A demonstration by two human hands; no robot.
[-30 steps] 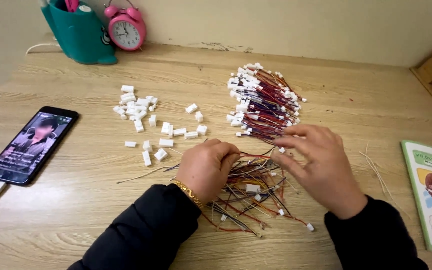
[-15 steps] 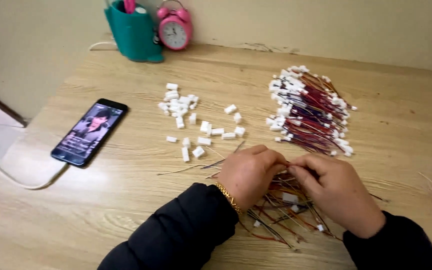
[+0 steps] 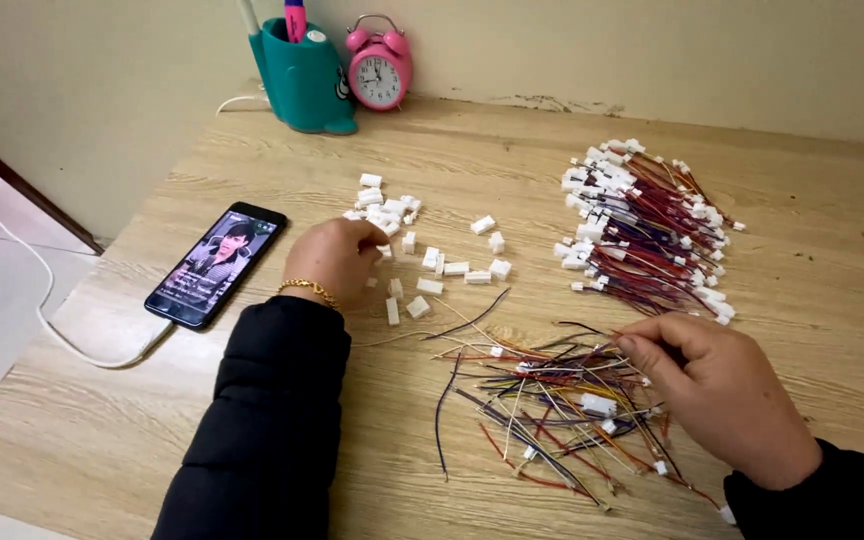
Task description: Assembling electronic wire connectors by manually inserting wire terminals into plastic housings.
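The left hand [image 3: 337, 262] lay knuckles-up among the scattered white connector housings [image 3: 422, 250], its fingers curled down over the pieces nearest its tips; whether a housing was already pinched under them could not be told. To pick well here, the fingertips seemingly needed to single out one housing and lift it clear without dragging its neighbours, which sat just beside and beyond the fingers. The forearm, in a black sleeve [image 3: 267, 420] with a gold bracelet [image 3: 307, 290] at the wrist, reached forward and slightly inward.

The right hand [image 3: 717, 395] rested on the table to the right of the loose coloured wires [image 3: 552, 400], thumb and forefinger closed in a pinch on the ends of a few strands, the other fingers folded loosely. Keeping only one wire between the pads would likely save untangling.

Past the right fingers lay the finished bundle of wires with white plugs [image 3: 642, 225]. Left of the left hand sat a phone [image 3: 217, 263]; further off, a teal pen holder [image 3: 304, 78] and pink alarm clock [image 3: 380, 65]
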